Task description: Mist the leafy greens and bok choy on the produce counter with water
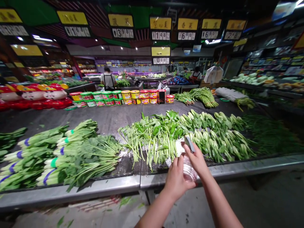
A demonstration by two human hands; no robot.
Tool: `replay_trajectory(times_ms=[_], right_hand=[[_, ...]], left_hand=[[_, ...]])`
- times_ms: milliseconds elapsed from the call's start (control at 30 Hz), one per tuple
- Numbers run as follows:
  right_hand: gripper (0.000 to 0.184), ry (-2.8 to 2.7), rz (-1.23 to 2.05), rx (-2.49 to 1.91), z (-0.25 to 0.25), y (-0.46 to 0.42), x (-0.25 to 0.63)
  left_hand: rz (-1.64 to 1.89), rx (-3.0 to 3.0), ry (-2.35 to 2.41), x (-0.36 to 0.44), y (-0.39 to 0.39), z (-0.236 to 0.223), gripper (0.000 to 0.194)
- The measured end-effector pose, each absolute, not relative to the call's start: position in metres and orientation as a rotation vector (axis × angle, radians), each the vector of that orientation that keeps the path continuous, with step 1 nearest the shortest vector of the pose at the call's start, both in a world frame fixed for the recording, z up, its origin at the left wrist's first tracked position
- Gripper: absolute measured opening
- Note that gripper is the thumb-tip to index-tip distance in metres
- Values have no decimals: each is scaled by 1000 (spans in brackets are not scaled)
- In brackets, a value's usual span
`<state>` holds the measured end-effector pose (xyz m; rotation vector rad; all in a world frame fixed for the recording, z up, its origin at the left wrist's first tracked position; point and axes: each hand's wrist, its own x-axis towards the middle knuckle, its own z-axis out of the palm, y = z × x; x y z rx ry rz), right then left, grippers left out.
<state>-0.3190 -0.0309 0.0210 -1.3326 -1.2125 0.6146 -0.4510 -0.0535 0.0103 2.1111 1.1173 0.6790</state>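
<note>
Surface: dark perforated display table (pixel 106 118) with a steel edge, filling mid-frame.
Room: a market hall; yellow price signs (pixel 160 28) hang along the top.
Containers: coloured tubs (pixel 123 96) in a row at upper centre, lids on, contents unseen.
Bottle: clear plastic spray bottle (pixel 189 164), grey nozzle, lower centre over the leafy greens (pixel 154 136).
Left hand (pixel 176 180): wrapped around the bottle's body.
Right hand (pixel 197 160): closed on its top.
</note>
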Motion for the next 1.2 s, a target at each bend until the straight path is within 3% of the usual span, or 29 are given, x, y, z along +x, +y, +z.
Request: replay_trajectory(times_ms=[233,333,533,1200], right_hand=[[49,-1326,533,-1379,19,-43,-333],[45,-1366,539,-1467,4,-46,-339],[42,-1418,534,-1628,-29,-51,-350],[43,-1674,519,-1733,-50,-65,-408]], left_hand=[[797,2010,985,-458,-57,-11,101],[766,1960,998,-461,-67,-29,108],[723,1918,1110,-465,-88,-58,101],[797,1844,1180,-509,-102,-93,91]])
